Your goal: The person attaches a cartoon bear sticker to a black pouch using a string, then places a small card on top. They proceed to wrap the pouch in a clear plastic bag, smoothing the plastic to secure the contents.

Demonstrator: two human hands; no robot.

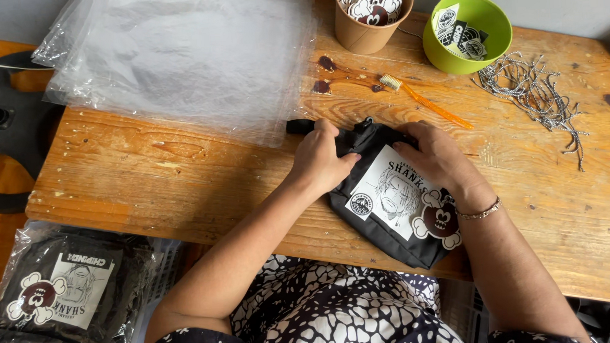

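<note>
Black fabric pouch (389, 223), one item, lying on the wooden bench (181, 170) near its front edge, under both hands. White printed card (396, 191) with a line drawing lies on top of it, with a small round sticker (361, 204) and a skull-shaped sticker (439, 220) at the card's lower corners.

Left hand (320, 160): palm down on the pouch's upper left end; fingers (342, 160) curled together and pressing the fabric, thumb beside the card's top corner. A black strap end (299, 126) sticks out just beyond the knuckles.

Right hand (436, 157): palm down on the pouch's upper right part; fingers (408, 145) bent and held close, tips on the fabric at the card's upper edge, just across from the left fingers. Thin bracelet (480, 212) on the wrist.

Beyond the fingers:
- clear plastic bags (176, 57), a loose stack, past the left fingers;
- brown paper cup (372, 14) filled with skull stickers;
- green bowl (467, 33) holding round stickers, past the right fingers;
- orange toothbrush (425, 101), flat on the bench, near the right fingers;
- black-and-white cords (538, 93), a loose bundle, well to the right of the fingers.

Behind the left fingers, off the bench edge: packed pouches (63, 292), bagged in clear plastic, same card and sticker showing.
</note>
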